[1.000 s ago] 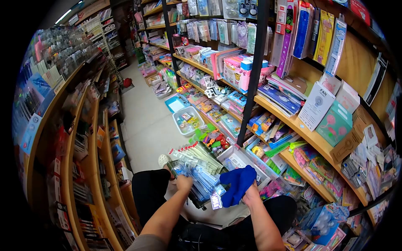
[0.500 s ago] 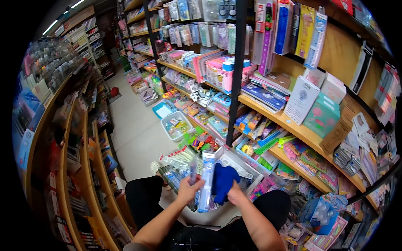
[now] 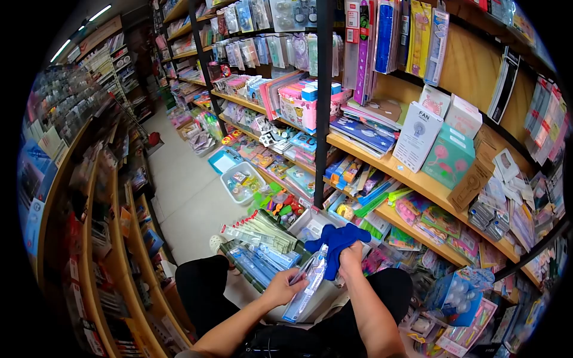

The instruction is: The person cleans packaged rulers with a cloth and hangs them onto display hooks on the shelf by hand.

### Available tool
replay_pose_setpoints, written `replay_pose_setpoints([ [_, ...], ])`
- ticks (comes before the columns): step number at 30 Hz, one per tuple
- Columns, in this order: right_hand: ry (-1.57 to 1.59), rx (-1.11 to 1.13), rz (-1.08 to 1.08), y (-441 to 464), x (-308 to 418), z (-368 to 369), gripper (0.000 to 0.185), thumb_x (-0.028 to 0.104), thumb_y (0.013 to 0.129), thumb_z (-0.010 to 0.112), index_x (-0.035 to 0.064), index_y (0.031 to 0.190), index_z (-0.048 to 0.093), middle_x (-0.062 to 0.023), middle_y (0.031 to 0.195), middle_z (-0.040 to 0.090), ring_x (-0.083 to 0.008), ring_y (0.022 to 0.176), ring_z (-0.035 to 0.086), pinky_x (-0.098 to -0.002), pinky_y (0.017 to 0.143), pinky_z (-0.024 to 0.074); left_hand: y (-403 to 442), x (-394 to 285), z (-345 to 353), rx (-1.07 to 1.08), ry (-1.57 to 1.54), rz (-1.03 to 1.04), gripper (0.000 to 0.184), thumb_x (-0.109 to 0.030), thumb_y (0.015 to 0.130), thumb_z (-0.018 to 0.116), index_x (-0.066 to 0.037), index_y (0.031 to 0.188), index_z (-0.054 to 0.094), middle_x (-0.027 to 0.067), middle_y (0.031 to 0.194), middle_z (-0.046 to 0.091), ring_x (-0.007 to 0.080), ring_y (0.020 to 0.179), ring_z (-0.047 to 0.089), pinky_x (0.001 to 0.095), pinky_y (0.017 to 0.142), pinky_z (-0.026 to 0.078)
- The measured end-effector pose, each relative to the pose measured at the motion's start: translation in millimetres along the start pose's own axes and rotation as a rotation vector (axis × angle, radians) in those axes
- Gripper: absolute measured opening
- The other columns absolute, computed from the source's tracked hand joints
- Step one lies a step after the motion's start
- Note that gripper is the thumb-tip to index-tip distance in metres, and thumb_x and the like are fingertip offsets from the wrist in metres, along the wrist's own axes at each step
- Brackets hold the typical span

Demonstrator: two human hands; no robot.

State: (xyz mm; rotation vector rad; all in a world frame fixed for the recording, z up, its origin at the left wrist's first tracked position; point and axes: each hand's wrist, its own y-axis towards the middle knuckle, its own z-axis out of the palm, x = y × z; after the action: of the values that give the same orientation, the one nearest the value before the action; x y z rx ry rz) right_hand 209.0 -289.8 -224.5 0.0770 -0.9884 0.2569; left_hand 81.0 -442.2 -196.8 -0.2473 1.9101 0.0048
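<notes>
Packet (image 3: 310, 286), long and clear with blue print, slants between the person's two hands, its upper end against a blue cloth (image 3: 338, 241) that partly covers it. The left hand (image 3: 283, 289) pinches the packet's near side between thumb and fingers, a narrow grip; the fingertips on the far side are hard to make out. The right hand (image 3: 351, 258) clasps the bunched cloth, whose folds hide most of its fingers. Whether that hand also touches the packet cannot be told.

Ahead of the left hand lie blue packets (image 3: 255, 256), overlapping so that many show only in part, and beyond them pale green packets (image 3: 262, 230). A grey box (image 3: 305, 223) stands behind the cloth, which hides part of it; its contents are unclear. The left knee (image 3: 202, 283) partly frames the pile, with a pale shoe (image 3: 215, 243) just past it, only its front showing. Further off, a white basin (image 3: 242, 182) holds small items too small to identify. Shelves (image 3: 382, 156) at the right run out of view at the dark, curved border
</notes>
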Motion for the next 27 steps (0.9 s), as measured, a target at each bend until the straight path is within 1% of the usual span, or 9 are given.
replay_pose_setpoints([
  [2, -0.023, -0.071, -0.071, 7.8, -9.0, -7.0, 0.006, 0.004, 0.080, 0.057, 0.0084, 0.084, 0.055, -0.0043, 0.082, 0.059, -0.0154, 0.075, 0.058, -0.0308, 0.066, 0.0496, 0.8, -4.3, 1.3, 0.007, -0.018, 0.008, 0.018, -0.017, 0.078, 0.065, -0.003, 0.083, 0.057, -0.0050, 0.063, 0.045, 0.0042, 0.060, 0.037, 0.0218, 0.054, 0.035],
  [5, 0.250, -0.293, 0.063, 18.6, 14.8, -9.1, 0.010, 0.018, 0.085, 0.055, 0.0088, 0.087, 0.056, -0.0035, 0.082, 0.059, -0.0140, 0.076, 0.057, -0.0266, 0.066, 0.0470, 0.0, -9.0, -2.4, 0.008, 0.000, 0.011, 0.019, -0.018, 0.078, 0.065, -0.002, 0.084, 0.057, -0.0033, 0.062, 0.045, 0.0053, 0.060, 0.037, 0.0229, 0.054, 0.035],
  [6, 0.300, -0.243, 0.131, 25.5, 16.3, -18.8, 0.024, 0.033, 0.088, 0.050, 0.0095, 0.091, 0.056, -0.0043, 0.086, 0.060, -0.0160, 0.081, 0.057, -0.0289, 0.072, 0.0471, -1.1, -3.3, -1.2, -0.001, -0.017, 0.006, 0.020, -0.019, 0.078, 0.065, -0.002, 0.083, 0.057, -0.0016, 0.061, 0.044, 0.0064, 0.059, 0.037, 0.0242, 0.053, 0.035],
  [10, 0.276, -0.003, 0.343, 3.8, 33.3, 5.1, 0.037, 0.043, 0.089, 0.042, 0.0097, 0.101, 0.055, -0.0050, 0.096, 0.060, -0.0189, 0.087, 0.058, -0.0333, 0.078, 0.0469, 0.6, 8.5, -0.2, -0.036, -0.119, -0.020, 0.020, -0.020, 0.078, 0.064, -0.002, 0.084, 0.056, -0.0011, 0.060, 0.043, 0.0069, 0.059, 0.037, 0.0247, 0.052, 0.035],
  [13, 0.191, 0.015, 0.483, -8.0, 19.3, 8.9, 0.036, 0.042, 0.088, 0.044, 0.0099, 0.101, 0.055, -0.0059, 0.098, 0.060, -0.0192, 0.088, 0.058, -0.0326, 0.077, 0.0476, 6.6, 5.4, -1.4, -0.102, -0.142, 0.033, 0.020, -0.019, 0.079, 0.064, -0.002, 0.083, 0.056, -0.0019, 0.060, 0.043, 0.0064, 0.058, 0.036, 0.0242, 0.052, 0.035],
  [18, 0.015, 0.050, 0.350, -33.1, -4.6, 11.2, 0.016, 0.006, 0.076, 0.062, 0.0080, 0.091, 0.059, -0.0013, 0.085, 0.060, -0.0114, 0.073, 0.057, -0.0264, 0.063, 0.0471, 12.8, -14.1, 3.2, -0.081, -0.062, 0.030, 0.015, -0.014, 0.077, 0.063, -0.002, 0.082, 0.056, -0.0001, 0.062, 0.049, 0.0073, 0.058, 0.042, 0.0247, 0.053, 0.037],
  [21, -0.088, 0.125, 0.293, -34.8, -6.9, 9.5, 0.009, 0.005, 0.075, 0.061, 0.0078, 0.084, 0.061, -0.0003, 0.080, 0.060, -0.0111, 0.069, 0.056, -0.0254, 0.060, 0.0464, 16.1, -13.5, 5.5, -0.131, -0.069, 0.039, 0.014, -0.013, 0.077, 0.063, -0.002, 0.081, 0.056, 0.0003, 0.062, 0.050, 0.0072, 0.059, 0.043, 0.0235, 0.054, 0.038],
  [25, 0.072, 0.023, 0.305, -33.0, -8.0, 14.1, 0.011, 0.002, 0.075, 0.061, 0.0089, 0.083, 0.061, 0.0006, 0.080, 0.060, -0.0109, 0.072, 0.056, -0.0266, 0.063, 0.0461, 17.0, -12.2, 3.7, -0.194, -0.209, 0.021, 0.014, -0.013, 0.080, 0.062, -0.001, 0.086, 0.058, -0.0010, 0.066, 0.052, 0.0070, 0.061, 0.045, 0.0220, 0.055, 0.039],
  [27, 0.190, -0.149, 0.306, -22.1, 0.7, 16.1, 0.005, 0.009, 0.080, 0.058, 0.0086, 0.084, 0.060, -0.0026, 0.080, 0.061, -0.0148, 0.073, 0.057, -0.0304, 0.065, 0.0480, 11.8, -9.9, -2.7, -0.138, -0.252, -0.044, 0.019, -0.017, 0.079, 0.065, -0.001, 0.087, 0.059, -0.0030, 0.071, 0.054, 0.0040, 0.065, 0.045, 0.0203, 0.059, 0.039],
])
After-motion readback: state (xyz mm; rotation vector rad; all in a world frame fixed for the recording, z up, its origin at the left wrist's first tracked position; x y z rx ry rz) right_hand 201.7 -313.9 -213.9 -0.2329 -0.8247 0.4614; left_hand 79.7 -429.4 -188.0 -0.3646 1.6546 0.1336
